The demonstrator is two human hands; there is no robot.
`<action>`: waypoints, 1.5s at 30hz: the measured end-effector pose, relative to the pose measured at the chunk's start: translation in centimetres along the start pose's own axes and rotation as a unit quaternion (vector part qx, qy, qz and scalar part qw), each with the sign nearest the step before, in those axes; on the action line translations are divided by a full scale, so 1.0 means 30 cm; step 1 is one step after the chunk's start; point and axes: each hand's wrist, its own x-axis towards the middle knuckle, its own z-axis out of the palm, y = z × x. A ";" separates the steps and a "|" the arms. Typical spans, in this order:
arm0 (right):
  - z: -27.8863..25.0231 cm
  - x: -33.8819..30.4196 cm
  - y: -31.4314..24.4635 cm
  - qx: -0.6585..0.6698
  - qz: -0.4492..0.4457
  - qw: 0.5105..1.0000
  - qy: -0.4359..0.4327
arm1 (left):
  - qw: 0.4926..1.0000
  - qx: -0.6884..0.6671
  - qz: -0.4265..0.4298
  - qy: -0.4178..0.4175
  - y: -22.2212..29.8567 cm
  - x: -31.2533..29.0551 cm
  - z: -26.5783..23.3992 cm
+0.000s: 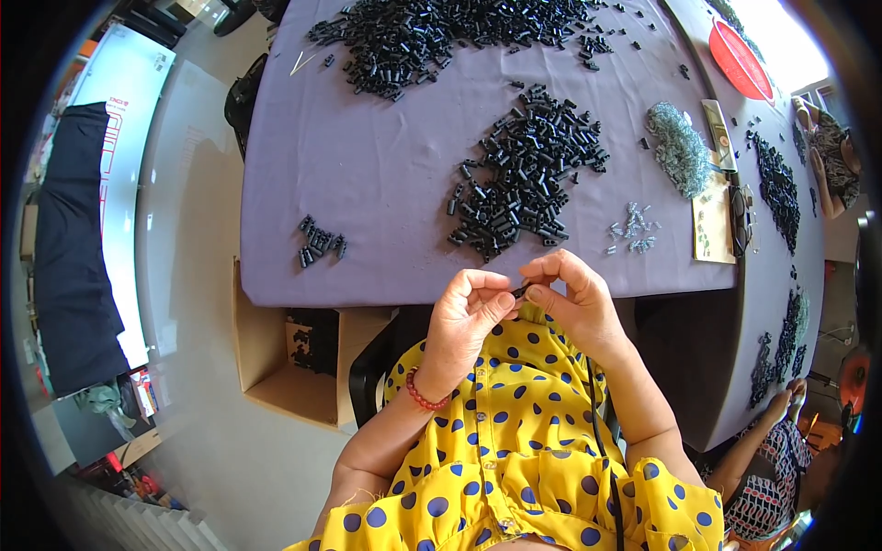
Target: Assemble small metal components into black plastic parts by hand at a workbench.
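Black plastic, a small tubular piece, is right at the fingertips now, held just off the middle of the counter's near edge, above the lap. Left hand has it: thumb and forefinger pinched together on the piece, other fingers curled in, a red beaded bracelet round the wrist. And the right hand meets it from the other side, thumb tip up against the piece, forefinger arched over; whether those fingers are gripping it, I cannot tell, the contact is too small to read.

Look at the lavender cloth-covered counter! Straight ahead of the hands, a dense pile of short black cylinders stretches from near the near edge toward the middle. Bigger again, a broad heap of black cylindrical parts spreads along the far edge. Over by the near left corner, a little cluster of black tubes, well apart from the rest.

Now the right side: a scatter of small clear pieces near the near edge, a mound of clear glinting parts farther back, and close to the near right corner a flat tan board with dark-framed eyeglasses beside it. Beyond the right edge, toward the far corner, sits a red oval basket.
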 end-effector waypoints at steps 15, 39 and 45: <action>0.006 0.000 0.015 -0.232 -0.170 0.957 0.022 | 0.996 -0.066 -0.050 0.033 0.003 -0.003 0.007; 0.052 -0.019 -0.012 -0.474 -0.292 0.827 0.076 | 0.981 -0.149 -0.121 -0.007 0.024 0.026 -0.014; 0.049 -0.014 -0.010 -0.517 -0.307 0.797 0.057 | 0.983 -0.126 -0.131 -0.007 0.024 0.029 -0.028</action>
